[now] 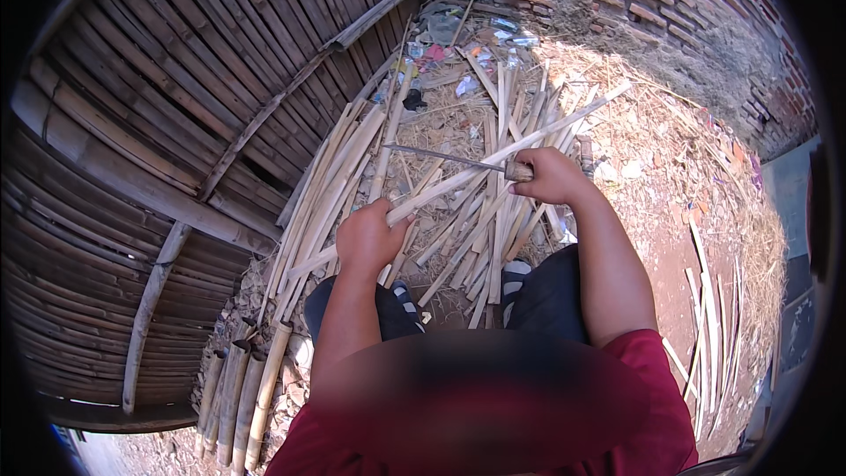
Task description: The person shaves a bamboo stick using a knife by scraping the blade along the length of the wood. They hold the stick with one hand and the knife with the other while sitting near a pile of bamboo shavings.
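A long pale bamboo strip (577,115) runs slantwise in front of me, from low at the left to high at the right. Closed around it nearer its lower end is my left hand (370,236). My right hand (553,178) grips a knife (449,158) by its short wooden handle, at the strip's right side. The narrow dark blade points left and crosses the strip close to the handle. Whether the edge touches the strip, I cannot tell. Beneath both hands lies a loose pile of split bamboo strips (476,242), some of it between my feet.
A bamboo slat wall (167,79) rises at the left, with more strips (330,172) laid along it. Several bamboo poles (233,392) stand at the lower left. Beyond is a brick wall (652,9) with litter (441,57) near its foot. Thin strips (709,308) lie at the right.
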Tool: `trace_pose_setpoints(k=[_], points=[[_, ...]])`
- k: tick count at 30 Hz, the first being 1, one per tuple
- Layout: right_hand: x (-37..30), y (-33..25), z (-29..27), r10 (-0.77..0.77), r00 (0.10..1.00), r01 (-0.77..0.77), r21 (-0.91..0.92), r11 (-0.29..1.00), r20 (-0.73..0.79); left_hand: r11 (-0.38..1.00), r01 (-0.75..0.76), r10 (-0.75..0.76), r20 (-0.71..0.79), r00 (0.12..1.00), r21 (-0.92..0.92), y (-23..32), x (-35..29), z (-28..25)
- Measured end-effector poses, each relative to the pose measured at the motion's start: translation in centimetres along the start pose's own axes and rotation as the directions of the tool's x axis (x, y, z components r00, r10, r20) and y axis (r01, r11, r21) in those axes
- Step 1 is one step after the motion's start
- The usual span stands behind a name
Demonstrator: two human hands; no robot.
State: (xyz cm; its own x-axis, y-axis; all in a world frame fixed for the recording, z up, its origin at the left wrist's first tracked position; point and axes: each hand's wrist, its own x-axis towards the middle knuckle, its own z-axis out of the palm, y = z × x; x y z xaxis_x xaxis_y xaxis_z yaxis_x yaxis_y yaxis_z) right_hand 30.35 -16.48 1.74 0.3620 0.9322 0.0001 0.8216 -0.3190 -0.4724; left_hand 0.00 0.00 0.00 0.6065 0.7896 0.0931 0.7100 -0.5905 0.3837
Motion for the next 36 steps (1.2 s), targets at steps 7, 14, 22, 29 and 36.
trace_pose_setpoints(k=[7,14,22,29,36], points=[[0.1,-0.1,0.4,-0.008,1.000,0.008,0.015,1.000,0.004,1.000,0.007,-0.008,0.024,1.000,0.031,0.2,-0.2,-0.5],[0.2,0.0,0.3,-0.018,0.998,0.016,0.024,1.000,0.053,0.999,-0.022,0.020,0.046,0.999,0.038,0.5,-0.2,-0.4],[0.4,0.3,0.9,-0.034,0.999,0.033,0.022,0.999,0.028,0.999,-0.037,0.035,0.045,0.998,0.038,0.8,-0.2,0.0],[0.6,0.6,0.9,-0.020,0.999,0.019,0.012,1.000,0.035,0.997,-0.068,0.067,0.042,0.997,0.039,0.9,-0.3,0.1],[0.6,1.1,0.5,0.009,1.000,-0.008,0.053,0.999,-0.016,0.999,-0.037,0.036,0.079,0.996,0.011,1.1,-0.2,0.0]])
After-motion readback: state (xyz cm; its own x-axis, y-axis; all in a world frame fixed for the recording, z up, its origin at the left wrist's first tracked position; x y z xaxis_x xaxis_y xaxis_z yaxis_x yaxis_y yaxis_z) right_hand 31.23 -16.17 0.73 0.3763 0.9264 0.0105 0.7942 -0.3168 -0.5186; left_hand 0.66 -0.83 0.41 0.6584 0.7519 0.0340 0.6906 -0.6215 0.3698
